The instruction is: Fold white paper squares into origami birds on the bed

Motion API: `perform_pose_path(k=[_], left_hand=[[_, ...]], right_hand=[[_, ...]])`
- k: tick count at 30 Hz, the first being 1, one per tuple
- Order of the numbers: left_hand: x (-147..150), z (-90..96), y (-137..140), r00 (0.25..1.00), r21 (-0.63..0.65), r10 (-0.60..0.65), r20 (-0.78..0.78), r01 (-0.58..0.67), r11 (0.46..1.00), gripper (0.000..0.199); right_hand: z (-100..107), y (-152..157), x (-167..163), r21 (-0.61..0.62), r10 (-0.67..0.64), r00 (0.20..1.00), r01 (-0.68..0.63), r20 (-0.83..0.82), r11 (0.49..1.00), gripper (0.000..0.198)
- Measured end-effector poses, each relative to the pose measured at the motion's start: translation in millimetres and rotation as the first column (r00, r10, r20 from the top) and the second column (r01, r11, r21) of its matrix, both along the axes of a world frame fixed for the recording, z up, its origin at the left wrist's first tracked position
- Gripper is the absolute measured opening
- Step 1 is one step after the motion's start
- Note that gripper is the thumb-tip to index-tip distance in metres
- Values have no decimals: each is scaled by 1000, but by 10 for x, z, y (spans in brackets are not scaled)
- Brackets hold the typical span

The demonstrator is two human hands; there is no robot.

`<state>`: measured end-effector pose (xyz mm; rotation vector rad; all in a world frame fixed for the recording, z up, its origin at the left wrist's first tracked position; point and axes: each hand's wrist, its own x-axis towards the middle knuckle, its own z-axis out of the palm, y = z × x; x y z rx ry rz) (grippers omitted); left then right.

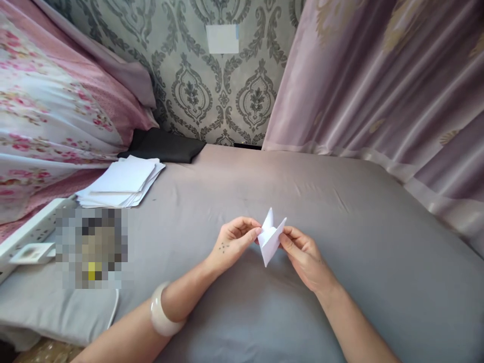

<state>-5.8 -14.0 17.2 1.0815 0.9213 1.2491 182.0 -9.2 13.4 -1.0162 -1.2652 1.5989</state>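
Left hand (234,243), right hand (308,258): fingers pinching opposite sides of folded paper (268,239), likely sparing its points; paper stack (123,177) beyond left fingers, likely out of way.

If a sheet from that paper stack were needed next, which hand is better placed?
Probably the left hand: it's nearer the paper stack than the right hand, though both hold the folded paper.

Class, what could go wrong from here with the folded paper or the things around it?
Pinched between the left hand and right hand, the folded white paper might tear or come unfolded if they pull unevenly.

Its protruding points could crumple if knocked.

The left forearm appears close to the white cable and might snag it.
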Motion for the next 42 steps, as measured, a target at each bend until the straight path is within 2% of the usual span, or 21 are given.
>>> perform_pose_path(k=[3, 7, 11, 16, 18, 20, 22, 26, 31, 34, 39, 42], left_hand=[[5, -1, -1, 1000, 17, -5, -7, 5, 1000, 29], [22, -13, -4, 989, -12, -93, 115, 95, 995, 36], [10, -20, 5, 969, -47, -156, 192, 168, 985, 34], [-31, -64, 26, 998, 17, -38, -42, 38, 999, 29], [-43, -80, 38, 994, 52, -27, -110, 33, 998, 28], [-48, -86, 48, 992, 80, -59, -111, 68, 994, 27], [-46, -83, 52, 992, 64, -126, -17, 127, 990, 28], [-32, -69, 48, 937, -75, -235, 258, 262, 962, 35], [-5, -73, 37, 946, -146, -174, 274, 220, 965, 37], [12, -65, 28, 961, -140, -130, 243, 167, 976, 37], [16, -30, 15, 963, -155, -200, 182, 229, 961, 33], [24, -19, 8, 973, -153, -168, 161, 193, 969, 29]], right_hand=[[3, 1, -19, -26, -34, 999, 35, 14, 999, 30], [6, -2, -18, -72, -80, 997, 80, 8, 994, 32], [-1, 9, 1, -120, -47, 998, 41, -44, 992, 29], [-59, 31, 8, -175, -35, 997, 21, -74, 984, 26], [-75, 29, 0, -186, -34, 996, 18, -84, 982, 24], [-79, 19, -11, -188, -24, 995, 5, -96, 982, 22], [-77, 7, -23, -191, -11, 994, -10, -108, 982, 20], [-93, 0, -62, -190, -15, 995, -4, -100, 982, 21], [-133, -7, -153, -103, -175, 984, 171, -34, 980, 31], [-121, -42, -192, 8, -262, 965, 262, 10, 965, 27], [-30, -113, -203, 172, -220, 957, 188, 188, 967, 18], [37, -144, -195, 299, -196, 956, 125, 220, 946, 15]])
